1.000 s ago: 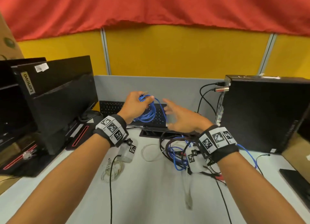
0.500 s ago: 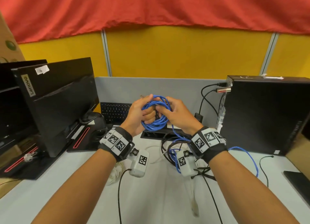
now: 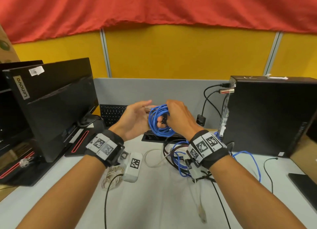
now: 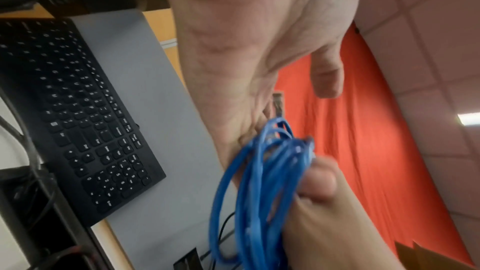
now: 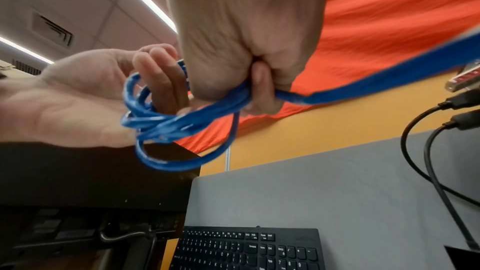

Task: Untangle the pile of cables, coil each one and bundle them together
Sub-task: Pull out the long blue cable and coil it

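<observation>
My right hand [image 3: 178, 119] is closed in a fist around the blue coil [image 3: 158, 121], thumb and fingers wrapped over its loops, and lifts it above the desk [image 3: 154, 203] in front of the keyboard [image 3: 112, 114]. My left hand [image 3: 135, 119] lies just beside the coil, palm turned toward it and fingers loosely extended; it grips nothing (the wrist view shows the fingers near the loops, contact unclear). One strand of the same blue cable runs from my right fist off to the right. The remaining cable pile [image 3: 176, 155] of black, blue and white leads rests on the desk below my right wrist. A monitor [image 3: 51, 108] stands to the left and a computer tower [image 3: 271, 115] to the right.
</observation>
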`<action>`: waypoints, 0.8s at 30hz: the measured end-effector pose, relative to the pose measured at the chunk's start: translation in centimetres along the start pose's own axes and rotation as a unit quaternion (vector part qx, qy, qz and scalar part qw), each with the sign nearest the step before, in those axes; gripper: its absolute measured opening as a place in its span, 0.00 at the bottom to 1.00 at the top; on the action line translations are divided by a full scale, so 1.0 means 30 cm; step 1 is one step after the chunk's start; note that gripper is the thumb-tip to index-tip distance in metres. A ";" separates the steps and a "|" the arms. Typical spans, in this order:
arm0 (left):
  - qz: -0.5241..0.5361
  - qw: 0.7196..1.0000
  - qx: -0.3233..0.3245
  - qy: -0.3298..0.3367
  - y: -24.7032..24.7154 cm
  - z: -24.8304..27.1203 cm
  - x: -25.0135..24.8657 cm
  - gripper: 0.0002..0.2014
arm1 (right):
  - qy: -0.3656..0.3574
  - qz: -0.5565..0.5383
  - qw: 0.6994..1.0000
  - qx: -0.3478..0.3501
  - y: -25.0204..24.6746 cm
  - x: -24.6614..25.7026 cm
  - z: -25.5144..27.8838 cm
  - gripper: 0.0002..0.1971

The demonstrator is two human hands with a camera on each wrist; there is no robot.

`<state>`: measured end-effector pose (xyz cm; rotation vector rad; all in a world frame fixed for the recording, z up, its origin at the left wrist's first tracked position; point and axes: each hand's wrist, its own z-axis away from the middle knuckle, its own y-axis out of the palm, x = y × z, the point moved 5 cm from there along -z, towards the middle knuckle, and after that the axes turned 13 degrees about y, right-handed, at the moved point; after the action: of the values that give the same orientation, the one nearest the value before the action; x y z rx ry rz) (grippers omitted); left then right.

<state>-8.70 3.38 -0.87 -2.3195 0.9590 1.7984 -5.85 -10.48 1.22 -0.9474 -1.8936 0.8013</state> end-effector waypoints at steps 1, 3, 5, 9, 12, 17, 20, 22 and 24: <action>0.001 1.000 0.009 -0.020 -0.014 0.010 -0.013 0.33 | -0.019 0.014 1.000 0.007 -0.003 0.009 0.004 0.09; -0.013 0.998 0.030 -0.061 -0.032 0.028 -0.033 0.40 | -0.053 0.034 0.998 0.023 -0.002 0.025 0.014 0.09; -0.094 0.989 0.049 -0.103 -0.032 0.030 -0.044 0.38 | -0.091 0.066 0.993 0.038 0.008 0.052 0.024 0.09; -0.295 0.935 0.110 -0.162 0.034 0.022 -0.037 0.15 | -0.143 0.082 0.985 0.053 0.044 0.104 0.041 0.07; -0.300 0.938 0.069 -0.158 0.047 0.024 -0.034 0.14 | -0.121 0.039 0.990 0.057 0.044 0.081 0.032 0.09; -0.270 0.957 -0.006 -0.111 0.032 0.036 -0.044 0.26 | -0.050 -0.039 0.997 0.049 0.039 0.012 0.013 0.19; -0.261 0.961 -0.059 -0.075 0.025 0.030 -0.057 0.24 | -0.054 -0.066 0.995 0.048 0.054 -0.005 0.021 0.24; -0.242 0.965 -0.087 -0.045 0.027 0.024 -0.064 0.22 | -0.061 -0.077 0.994 0.043 0.051 -0.009 0.028 0.25; -0.220 0.969 -0.115 -0.014 0.019 0.013 -0.079 0.20 | -0.054 -0.105 0.991 0.055 0.046 -0.020 0.039 0.28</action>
<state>-9.64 4.10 1.30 -2.3761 0.2041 1.8155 -6.26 -10.49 -0.63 -0.6355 -1.9801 0.8348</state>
